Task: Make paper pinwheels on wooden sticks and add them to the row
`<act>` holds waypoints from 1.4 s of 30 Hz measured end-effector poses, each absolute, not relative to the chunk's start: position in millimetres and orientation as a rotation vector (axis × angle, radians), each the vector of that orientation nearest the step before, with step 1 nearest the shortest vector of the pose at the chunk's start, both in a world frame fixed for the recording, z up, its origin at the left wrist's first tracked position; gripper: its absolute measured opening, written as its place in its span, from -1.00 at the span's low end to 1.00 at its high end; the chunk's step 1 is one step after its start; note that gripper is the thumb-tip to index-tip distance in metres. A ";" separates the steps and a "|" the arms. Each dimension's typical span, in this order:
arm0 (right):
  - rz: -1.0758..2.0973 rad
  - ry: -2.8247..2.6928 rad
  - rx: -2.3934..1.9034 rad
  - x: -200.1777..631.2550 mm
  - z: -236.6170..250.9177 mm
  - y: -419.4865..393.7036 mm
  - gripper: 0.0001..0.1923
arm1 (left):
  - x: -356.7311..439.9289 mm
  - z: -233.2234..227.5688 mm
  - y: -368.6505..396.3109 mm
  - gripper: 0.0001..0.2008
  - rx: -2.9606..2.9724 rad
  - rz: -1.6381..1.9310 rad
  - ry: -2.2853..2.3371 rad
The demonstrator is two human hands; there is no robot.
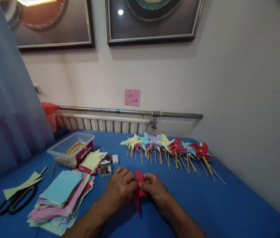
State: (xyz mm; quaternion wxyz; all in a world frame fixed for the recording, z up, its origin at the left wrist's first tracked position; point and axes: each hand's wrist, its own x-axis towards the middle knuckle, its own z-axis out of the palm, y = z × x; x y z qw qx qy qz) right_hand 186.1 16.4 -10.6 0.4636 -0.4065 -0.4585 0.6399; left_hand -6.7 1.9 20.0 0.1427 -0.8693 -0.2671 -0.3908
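Both my hands meet over a red paper piece [138,193] low in the middle of the blue table [229,205]. My left hand [120,188] pinches its left side and my right hand [155,189] pinches its right side. One red point sticks up between the fingers and another hangs down toward me. The paper's middle is hidden by my fingers.
A row of several finished paper pinwheels on sticks [169,147] lies beyond my hands. A stack of coloured paper squares [62,198], black scissors [14,201], a clear box of sticks [71,150] and small boxes of pins [106,167] sit at left. A curtain hangs far left.
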 end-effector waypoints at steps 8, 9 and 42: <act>1.604 -1.138 -0.960 186.1 -10.7 15.3 -0.69 | -7.1 18.4 2.6 -0.74 -2.505 -1.055 -0.785; 1.612 -1.137 -0.959 186.1 -8.8 14.5 -0.68 | -7.3 18.5 2.6 -0.74 -2.504 -1.047 -0.787; 1.240 -1.370 -1.051 170.6 11.8 2.7 -0.82 | 2.1 18.3 7.5 -0.74 -2.765 -2.310 -2.335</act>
